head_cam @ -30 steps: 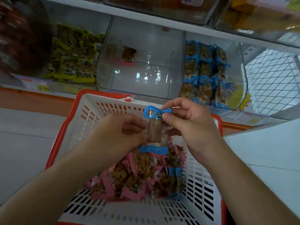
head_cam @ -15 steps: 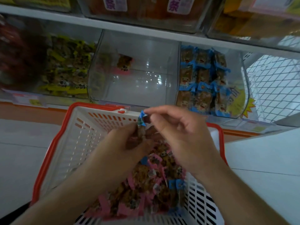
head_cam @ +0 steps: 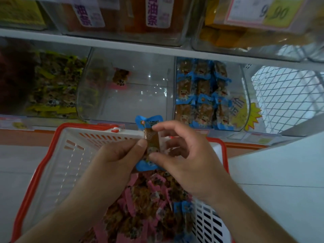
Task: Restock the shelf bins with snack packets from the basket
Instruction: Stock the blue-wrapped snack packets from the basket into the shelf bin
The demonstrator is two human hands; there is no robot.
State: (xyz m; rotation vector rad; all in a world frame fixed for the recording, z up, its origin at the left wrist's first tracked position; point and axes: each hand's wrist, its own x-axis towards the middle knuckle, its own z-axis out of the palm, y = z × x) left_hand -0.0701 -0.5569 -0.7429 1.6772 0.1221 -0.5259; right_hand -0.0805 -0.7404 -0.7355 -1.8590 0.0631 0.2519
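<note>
I see both hands over basket (head_cam: 57, 165), white with red rim. Left hand (head_cam: 114, 158) and right hand (head_cam: 185, 158) pinch one blue packet (head_cam: 151, 142) between them, packet upright, above pile of pink packets (head_cam: 140, 204) in basket. Few more blue ones near basket's right wall. Behind: yellow bin (head_cam: 52, 85) at left, middle bin (head_cam: 126, 88) holds single pink packet (head_cam: 120, 78), right bin (head_cam: 243, 95) holds blue packets in rows.

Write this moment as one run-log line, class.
hands: left hand and right hand hold blue packet | place: above basket | next bin: blue-packet bin, likely
</note>
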